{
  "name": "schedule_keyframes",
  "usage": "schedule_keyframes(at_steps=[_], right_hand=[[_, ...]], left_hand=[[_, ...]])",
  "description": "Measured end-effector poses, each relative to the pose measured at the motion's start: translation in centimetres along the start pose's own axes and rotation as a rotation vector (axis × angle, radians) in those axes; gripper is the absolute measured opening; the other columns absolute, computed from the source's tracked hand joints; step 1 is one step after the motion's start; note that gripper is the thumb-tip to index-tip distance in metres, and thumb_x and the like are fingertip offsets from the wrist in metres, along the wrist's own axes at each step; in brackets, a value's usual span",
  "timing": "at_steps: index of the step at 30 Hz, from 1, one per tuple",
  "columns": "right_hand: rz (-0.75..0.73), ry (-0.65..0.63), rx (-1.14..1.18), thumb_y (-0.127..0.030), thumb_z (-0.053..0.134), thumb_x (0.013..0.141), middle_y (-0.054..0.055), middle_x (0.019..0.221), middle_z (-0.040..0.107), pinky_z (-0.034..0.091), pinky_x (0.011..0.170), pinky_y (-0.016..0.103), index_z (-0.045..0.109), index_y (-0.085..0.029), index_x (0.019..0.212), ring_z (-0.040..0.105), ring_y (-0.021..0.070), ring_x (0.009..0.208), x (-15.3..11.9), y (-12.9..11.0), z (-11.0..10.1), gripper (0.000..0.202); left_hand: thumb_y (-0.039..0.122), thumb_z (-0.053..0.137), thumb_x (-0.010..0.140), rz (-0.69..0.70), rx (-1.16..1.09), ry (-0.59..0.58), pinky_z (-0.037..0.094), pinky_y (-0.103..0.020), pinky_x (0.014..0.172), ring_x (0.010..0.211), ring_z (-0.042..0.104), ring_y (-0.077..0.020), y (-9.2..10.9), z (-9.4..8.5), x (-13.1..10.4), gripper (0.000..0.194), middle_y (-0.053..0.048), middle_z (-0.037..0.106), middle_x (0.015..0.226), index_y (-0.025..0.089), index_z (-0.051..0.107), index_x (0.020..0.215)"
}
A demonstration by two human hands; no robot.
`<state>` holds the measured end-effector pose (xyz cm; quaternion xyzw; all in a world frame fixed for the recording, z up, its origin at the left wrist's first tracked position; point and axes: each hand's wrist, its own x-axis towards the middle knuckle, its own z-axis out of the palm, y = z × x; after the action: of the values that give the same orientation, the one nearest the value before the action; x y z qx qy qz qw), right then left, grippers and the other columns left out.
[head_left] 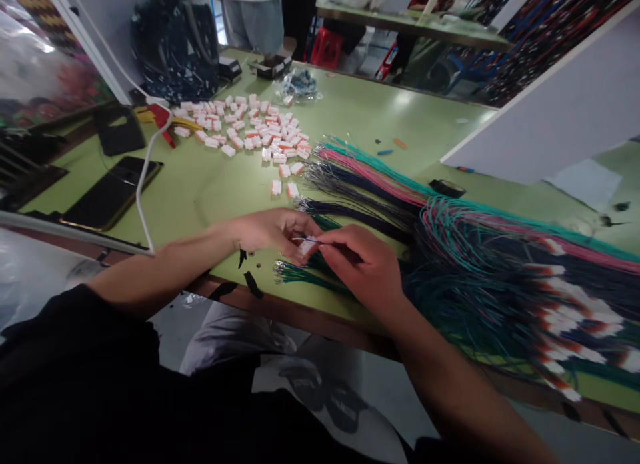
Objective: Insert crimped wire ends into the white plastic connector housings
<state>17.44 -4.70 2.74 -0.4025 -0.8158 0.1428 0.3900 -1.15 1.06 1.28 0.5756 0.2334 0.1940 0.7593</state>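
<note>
The left hand gripped a boxy white-and-orange plastic connector, likely steadying it; the right hand pinched a dark wire.

black phone lying flat | red stool | dark speckled fabric

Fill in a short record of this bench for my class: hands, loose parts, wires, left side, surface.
Left hand: holds a white-and-orange connector
Right hand: pinches a thin wire at that connector
Loose parts: scattered connectors, beyond the hands
Wires: teal wires, pink wires, dark wires
Left side: dark phone, red-and-yellow tool
Surface: green tabletop
</note>
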Motion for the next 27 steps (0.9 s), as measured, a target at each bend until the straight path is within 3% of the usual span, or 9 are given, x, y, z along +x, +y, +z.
schedule_keyframes(at_steps=[7,14,27], right_hand=[[0.186,0.067,-0.098,-0.024,0.057,0.077,-0.001,0.061,0.063,0.038,0.054,0.024,0.066,-0.019,0.068,0.052,0.0104,0.055,-0.5,0.3,-1.4,0.013],[0.220,-0.036,-0.228,-0.026,0.050,0.075,-0.001,0.054,0.057,0.032,0.052,0.025,0.065,-0.021,0.062,0.047,0.0109,0.052,-0.4,-0.2,-1.1,0.021],[0.244,0.001,-0.287,-0.029,0.049,0.076,0.000,0.053,0.055,0.030,0.052,0.026,0.063,-0.021,0.060,0.046,0.0116,0.051,-0.6,0.0,-0.7,0.023]], left_hand=[[0.002,0.072,0.055,0.066,-0.102,0.088,0.050,-0.022,0.065,0.066,0.061,-0.0084,-0.7,0.1,0.3,0.040,0.003,0.063,0.075,0.013,0.057,0.090],[0.003,0.073,0.054,0.117,-0.102,0.136,0.049,-0.020,0.061,0.063,0.061,-0.0086,-0.5,0.4,0.3,0.041,0.003,0.063,0.070,0.013,0.056,0.090],[0.005,0.072,0.057,0.190,-0.009,0.139,0.048,-0.024,0.067,0.066,0.060,-0.0093,-0.2,0.9,0.1,0.038,0.003,0.061,0.070,0.013,0.056,0.091]])
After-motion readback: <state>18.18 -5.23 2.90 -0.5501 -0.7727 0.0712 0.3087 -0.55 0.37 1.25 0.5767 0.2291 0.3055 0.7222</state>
